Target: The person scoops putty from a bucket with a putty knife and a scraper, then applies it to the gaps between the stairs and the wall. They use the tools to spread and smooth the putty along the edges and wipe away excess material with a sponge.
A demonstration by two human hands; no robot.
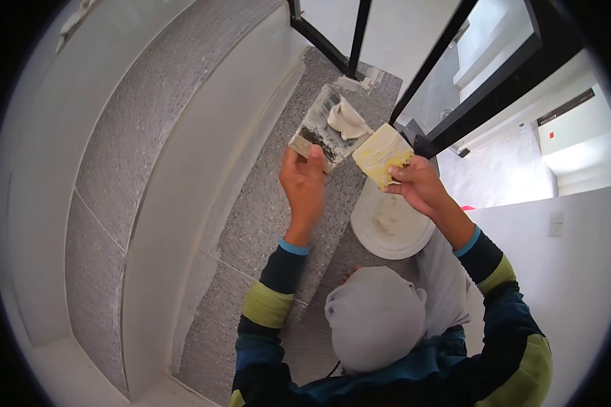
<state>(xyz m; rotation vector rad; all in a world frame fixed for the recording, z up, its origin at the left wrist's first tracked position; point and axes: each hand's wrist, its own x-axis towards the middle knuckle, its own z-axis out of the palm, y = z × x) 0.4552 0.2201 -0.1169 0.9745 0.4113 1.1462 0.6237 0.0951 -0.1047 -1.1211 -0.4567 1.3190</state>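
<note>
Clearly the soft white lump of putty (347,119) is the weak point: it sits loose on the flat rectangular metal putty board (324,127), which the left hand (304,182) clamps by its lower edge, tilted above the grey speckled stone step (265,203). Tip it further and the lump could slide off. The right hand (416,182) pinches a yellowish putty-smeared scraper blade (383,154) just beside the board, over the round white bucket (392,224); a loose pinch could drop it.

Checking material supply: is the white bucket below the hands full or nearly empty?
Nearly empty: the bucket shows its bare white bottom with only smears of putty.
</note>
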